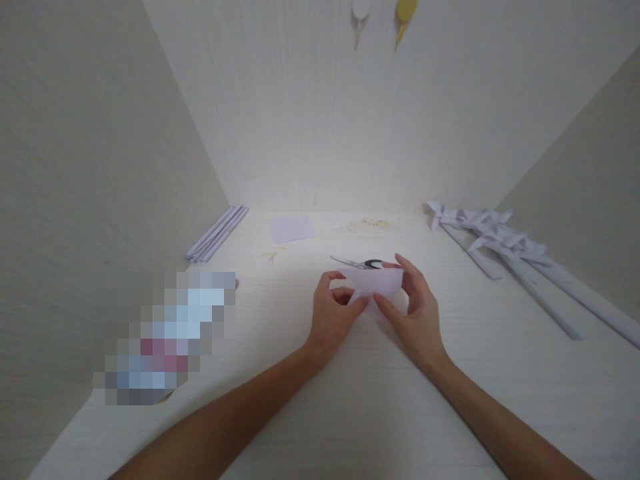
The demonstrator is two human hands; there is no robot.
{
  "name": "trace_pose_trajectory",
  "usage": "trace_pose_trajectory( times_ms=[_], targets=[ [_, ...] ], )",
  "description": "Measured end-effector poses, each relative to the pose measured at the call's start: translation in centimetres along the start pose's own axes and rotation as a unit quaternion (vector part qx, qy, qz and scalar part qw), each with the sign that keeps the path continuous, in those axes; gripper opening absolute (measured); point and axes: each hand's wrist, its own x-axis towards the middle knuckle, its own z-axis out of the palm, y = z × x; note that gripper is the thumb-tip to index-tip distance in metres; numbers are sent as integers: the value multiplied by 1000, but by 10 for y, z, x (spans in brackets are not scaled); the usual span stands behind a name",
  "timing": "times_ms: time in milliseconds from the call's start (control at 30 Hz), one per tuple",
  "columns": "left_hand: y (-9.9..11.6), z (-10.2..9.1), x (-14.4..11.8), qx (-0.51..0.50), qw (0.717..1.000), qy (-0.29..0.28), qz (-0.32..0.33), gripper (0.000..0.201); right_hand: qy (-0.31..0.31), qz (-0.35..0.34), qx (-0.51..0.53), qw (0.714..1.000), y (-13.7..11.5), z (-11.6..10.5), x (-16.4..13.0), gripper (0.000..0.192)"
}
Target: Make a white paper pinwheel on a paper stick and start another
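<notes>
At the middle of the tabletop (350,400), both hands work one small sheet of pale paper (376,281), held just above the surface. The left hand (334,315) pinches its lower left edge between thumb and fingers; the right hand (415,313) is closed on the right side, thumb meeting the left thumb at the fold. For a clean crease, align the edges first, then press outward from the centre. Scissors (359,263) lie just behind the paper. Paper strips (217,233) rest at the far left corner, folded pinwheels (500,240) along the right edge. No writing or brand is legible.
</notes>
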Motion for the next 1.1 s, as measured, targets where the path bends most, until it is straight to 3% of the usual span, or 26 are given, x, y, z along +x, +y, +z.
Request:
trace_pose_trajectory(
  times_ms=[200,400,767,1100],
  targets=[
    [-2,1,0,-3,1000,-13,6,42,60,-117,-116,985,-1,-6,1,24],
    [-2,1,0,-7,999,-31,10,40,93,-160,-172,968,-1,-9,4,5],
    [-4,1,0,-7,1000,-29,10,38,119,-315,-311,889,-1,-19,2,10],
    [-1,2,0,-23,999,-23,-11,37,113,-318,-270,902,-2,-17,-1,13]
  ],
)
